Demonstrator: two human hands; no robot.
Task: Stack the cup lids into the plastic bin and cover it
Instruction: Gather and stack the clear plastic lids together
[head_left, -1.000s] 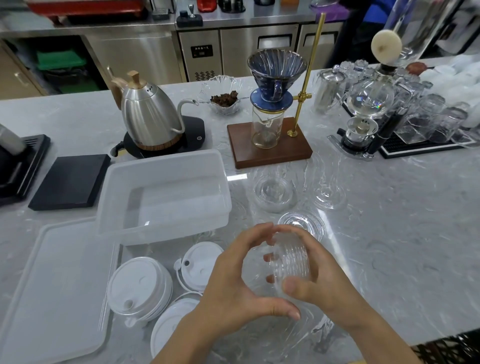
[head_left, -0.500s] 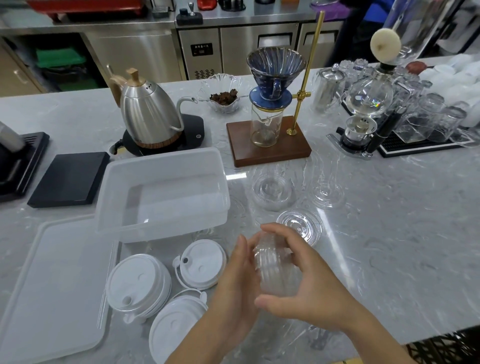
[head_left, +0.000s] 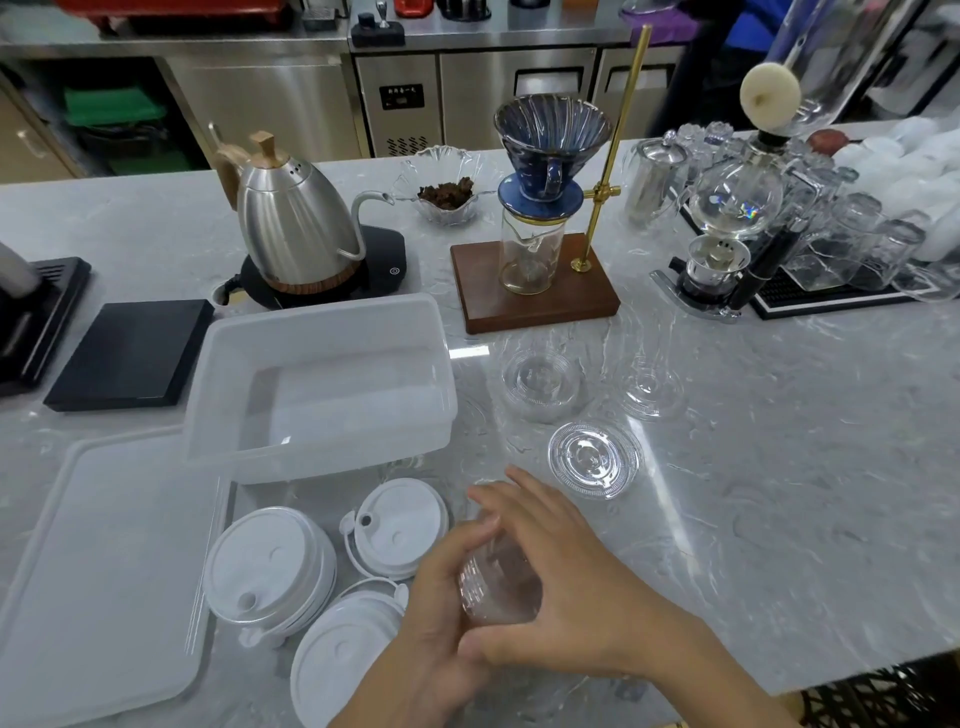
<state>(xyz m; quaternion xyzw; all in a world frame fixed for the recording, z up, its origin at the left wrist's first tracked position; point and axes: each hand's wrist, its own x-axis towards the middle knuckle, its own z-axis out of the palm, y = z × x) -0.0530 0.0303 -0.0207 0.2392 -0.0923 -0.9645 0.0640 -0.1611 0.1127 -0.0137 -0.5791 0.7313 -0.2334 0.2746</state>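
A stack of clear cup lids (head_left: 496, 587) is held on edge between my left hand (head_left: 441, 618) and my right hand (head_left: 566, 577), near the counter's front edge. The translucent plastic bin (head_left: 223, 364) stands open to the upper left of my hands. Its flat cover (head_left: 98, 566) lies on the counter at the far left. Three groups of white cup lids (head_left: 267, 561) (head_left: 400, 522) (head_left: 337, 654) sit between the cover and my hands. More clear lids rest on the counter beyond my hands (head_left: 595, 457) (head_left: 540, 382) (head_left: 652, 387).
Behind the bin stand a steel kettle (head_left: 293, 228) on its black base, a black scale (head_left: 132, 353), a pour-over dripper on a wooden stand (head_left: 540, 280), a siphon brewer (head_left: 727, 234) and glassware (head_left: 857, 249) at the right.
Both hands with the clear lid stack have drawn down and to the left, toward the front edge. The stack has tipped more onto its side.
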